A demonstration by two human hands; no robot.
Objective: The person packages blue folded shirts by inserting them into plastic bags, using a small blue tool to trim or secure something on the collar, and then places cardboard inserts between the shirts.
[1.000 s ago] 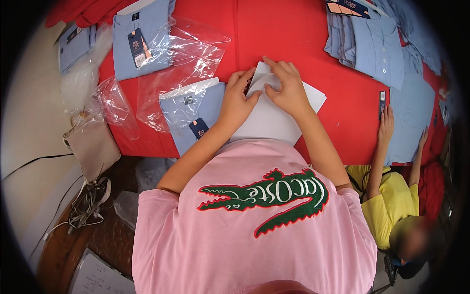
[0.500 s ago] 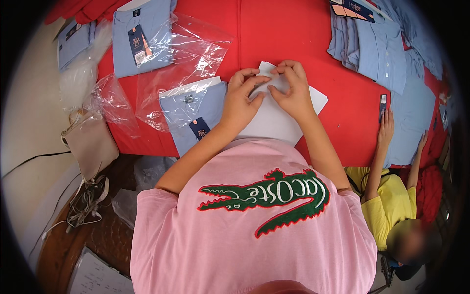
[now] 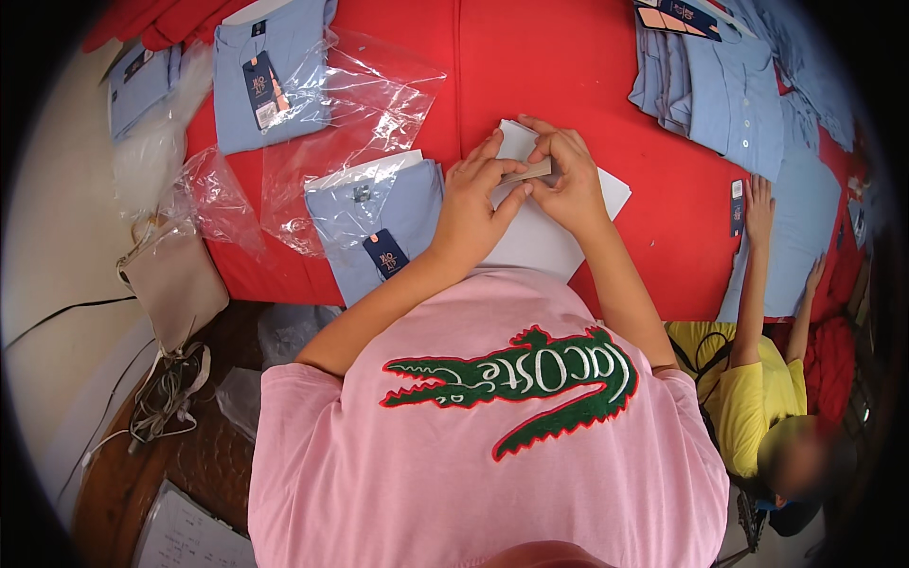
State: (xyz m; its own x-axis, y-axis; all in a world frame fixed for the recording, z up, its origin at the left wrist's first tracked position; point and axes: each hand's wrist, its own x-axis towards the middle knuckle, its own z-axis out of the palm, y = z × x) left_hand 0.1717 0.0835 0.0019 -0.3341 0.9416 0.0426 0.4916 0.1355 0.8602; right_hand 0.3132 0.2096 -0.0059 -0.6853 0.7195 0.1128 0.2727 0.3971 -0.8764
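White card sheets (image 3: 538, 235) lie on the red cloth in front of my chest, partly under my forearms. Between my hands a narrow beige-grey flap (image 3: 532, 171), seemingly the edge of a card, stands up from the white. My left hand (image 3: 476, 204) pinches its left end between thumb and fingers. At the other end, my right hand (image 3: 566, 182) grips it with thumb and curled fingers. Beside my left forearm rests a folded light blue shirt (image 3: 336, 213) with a dark hang tag (image 3: 386, 253) and a white card showing at its top.
Clear plastic bags (image 3: 369, 104) spread over another folded blue shirt (image 3: 241, 104) at far left. Blue shirts (image 3: 724, 104) are piled at far right. A co-worker in yellow (image 3: 757, 379) reaches onto blue cloth (image 3: 791, 227). A beige bag (image 3: 175, 284) hangs by the table's left edge.
My fingers have closed in around the card, and its beige-grey edge now shows between them. The co-worker's nearer hand has moved farther up the blue cloth.
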